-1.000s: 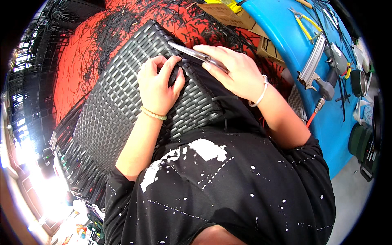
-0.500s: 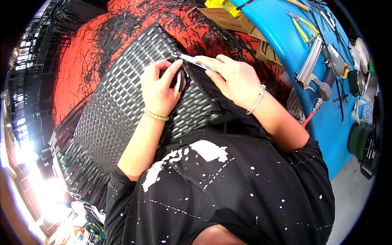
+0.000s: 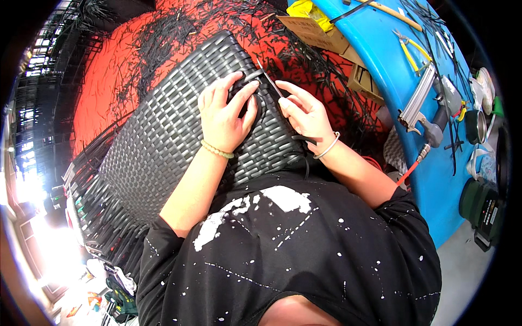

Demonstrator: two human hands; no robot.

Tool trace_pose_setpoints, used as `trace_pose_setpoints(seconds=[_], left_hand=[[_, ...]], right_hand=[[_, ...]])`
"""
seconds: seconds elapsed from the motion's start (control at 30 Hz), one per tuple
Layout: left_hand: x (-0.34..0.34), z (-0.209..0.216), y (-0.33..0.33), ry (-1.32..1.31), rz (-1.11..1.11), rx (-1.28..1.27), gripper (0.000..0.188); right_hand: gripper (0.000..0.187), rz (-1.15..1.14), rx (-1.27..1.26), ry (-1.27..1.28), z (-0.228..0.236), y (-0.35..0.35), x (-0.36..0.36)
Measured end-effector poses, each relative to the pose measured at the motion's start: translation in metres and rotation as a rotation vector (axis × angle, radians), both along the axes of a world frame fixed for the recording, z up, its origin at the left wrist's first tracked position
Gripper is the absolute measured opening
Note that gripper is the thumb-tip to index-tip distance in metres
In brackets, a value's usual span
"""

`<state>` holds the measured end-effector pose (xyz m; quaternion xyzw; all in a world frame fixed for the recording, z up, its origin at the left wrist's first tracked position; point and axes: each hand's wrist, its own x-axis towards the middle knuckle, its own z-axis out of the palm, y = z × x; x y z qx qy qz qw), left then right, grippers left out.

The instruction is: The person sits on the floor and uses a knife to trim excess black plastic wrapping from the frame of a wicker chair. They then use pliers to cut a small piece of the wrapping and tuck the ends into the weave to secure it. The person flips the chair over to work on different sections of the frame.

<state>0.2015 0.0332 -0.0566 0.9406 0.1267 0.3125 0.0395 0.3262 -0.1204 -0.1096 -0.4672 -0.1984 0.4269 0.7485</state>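
Observation:
A black woven panel of flat, glossy strips (image 3: 179, 108) lies tilted in front of me, its near corner against my shirt. My left hand (image 3: 225, 114) rests on it close to the right edge, fingers apart and touching the weave. By its fingertips a short flat strip (image 3: 253, 74) stands out from the surface. A dark strip curves beside the left thumb, partly hidden. Just past that edge, my right hand (image 3: 305, 113) pinches a slim, pointed metal tool (image 3: 270, 80), whose tip points up and away. Another dark strip end (image 3: 304, 139) shows below the right palm.
Cut black strips (image 3: 163, 38) litter a red surface (image 3: 103, 98) beyond the panel. On the right, a blue table (image 3: 380, 60) carries yellow-handled pliers (image 3: 411, 53), an air stapler-like tool (image 3: 433, 127) with a red hose and a metal cup (image 3: 476, 126). Cardboard boxes (image 3: 315, 33) stand beside it.
The metal tool has swung from lying across the panel edge to pointing more steeply away. My right hand moved lower; my left fingers spread from a pinch onto the weave.

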Motion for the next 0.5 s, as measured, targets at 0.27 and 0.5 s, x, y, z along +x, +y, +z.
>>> trace_pose_setpoints(seconds=[0.27, 0.5], left_hand=[[0.002, -0.001, -0.002, -0.025, -0.021, 0.005, 0.028], [0.003, 0.007, -0.004, 0.006, -0.073, -0.063, 0.03]], right_hand=[[0.045, 0.228, 0.006, 0.279, 0.01, -0.015, 0.023], [0.021, 0.161, -0.364, -0.421, 0.003, -0.037, 0.039]])
